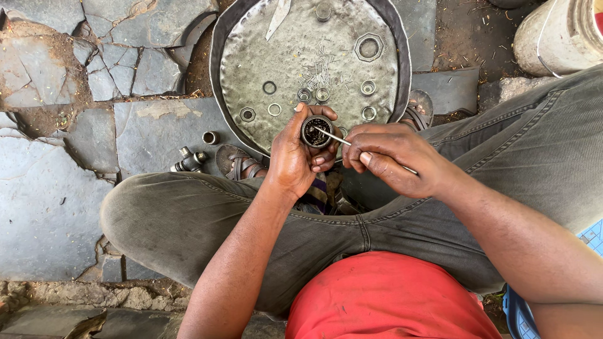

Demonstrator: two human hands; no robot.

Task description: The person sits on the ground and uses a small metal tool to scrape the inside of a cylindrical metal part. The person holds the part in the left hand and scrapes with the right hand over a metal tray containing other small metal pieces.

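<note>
Left hand (295, 154) closed around a small round bearing cup (316, 130), open mouth facing up, held over the near rim of the metal pan (220, 37). Right hand (392, 160) pinches a thin metal rod (333, 137); its long axis runs from that grip up-left, tip inside the cup, so the cup lies just left of the right hand, fingertips of both hands nearly touching. The pan holds loose rings (269, 87), a large hex nut (369, 47) and a scatter of needle rollers (320, 70); a cross-shaped joint (188, 161) lies on the stone floor (50, 201).
</note>
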